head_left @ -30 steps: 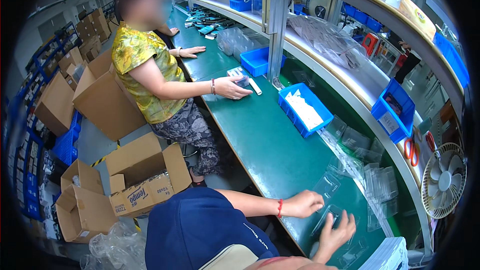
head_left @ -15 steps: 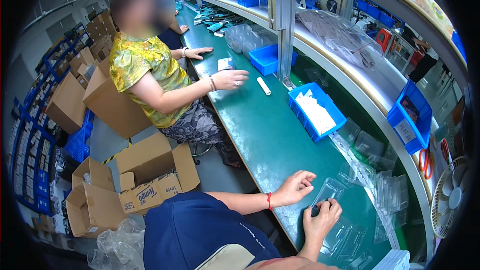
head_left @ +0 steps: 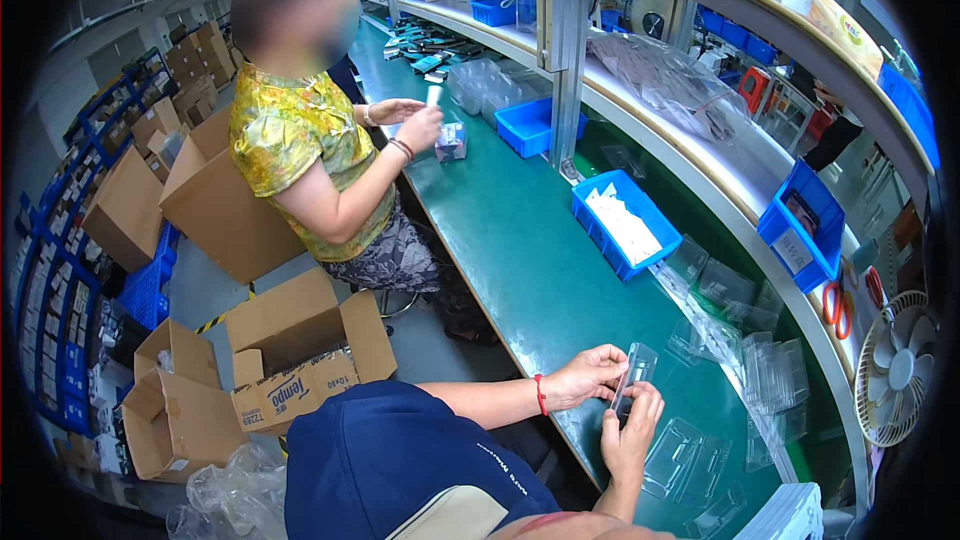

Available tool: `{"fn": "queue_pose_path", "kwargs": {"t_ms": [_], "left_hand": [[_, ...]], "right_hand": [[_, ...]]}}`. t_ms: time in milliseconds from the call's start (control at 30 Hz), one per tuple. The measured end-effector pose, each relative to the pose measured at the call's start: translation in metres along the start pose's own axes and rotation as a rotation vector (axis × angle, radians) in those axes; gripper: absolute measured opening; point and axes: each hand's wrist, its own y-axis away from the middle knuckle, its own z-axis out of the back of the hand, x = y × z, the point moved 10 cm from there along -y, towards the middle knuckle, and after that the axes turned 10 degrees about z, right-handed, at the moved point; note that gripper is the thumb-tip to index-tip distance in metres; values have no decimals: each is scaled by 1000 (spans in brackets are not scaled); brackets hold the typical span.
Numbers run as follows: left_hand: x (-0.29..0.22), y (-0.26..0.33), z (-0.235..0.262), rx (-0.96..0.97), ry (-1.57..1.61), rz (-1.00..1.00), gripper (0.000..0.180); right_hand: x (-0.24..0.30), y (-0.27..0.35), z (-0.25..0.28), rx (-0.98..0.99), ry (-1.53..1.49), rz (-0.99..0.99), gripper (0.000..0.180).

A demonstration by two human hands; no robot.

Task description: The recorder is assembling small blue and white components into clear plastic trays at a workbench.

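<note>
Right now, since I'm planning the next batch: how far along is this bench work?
Done: unclear; clear shells lie flat on the green bench by the hands, none visibly filled. In hand: left hand and right hand both hold one clear shell on edge. Left: more empty shells stacked beyond, and a blue bin of white pieces.

My single head view looks down from above and behind, facing along the green tabletop (head_left: 520, 240), hands close below.

Clear plastic blister tray (head_left: 633, 375) — upright (edge-on) — above green bench
</note>
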Motion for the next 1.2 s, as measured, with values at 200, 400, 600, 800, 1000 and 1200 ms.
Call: {"fn": "queue_pose_path", "kwargs": {"t_ms": [200,400,600,800,1000,1200], "left_hand": [[-5,3,5,10,-87,-105,16],[7,2,-17,156,-182,11,20],[14,9,-2,46,-122,0,20],[22,6,-9,35,-40,55,15],[14,3,3,-136,-3,5,14],[-9,-4,3,-193,-186,-33,12]], "right_hand": [[13,3,-3,-1,154,11,31],[0,6,9,-137,277,-52,15],[4,1,4,-210,204,-8,17],[0,7,12,-271,155,-74,17],[-18,12,11,-343,83,-151,16],[-24,-4,15,-335,30,-170,24]]}}
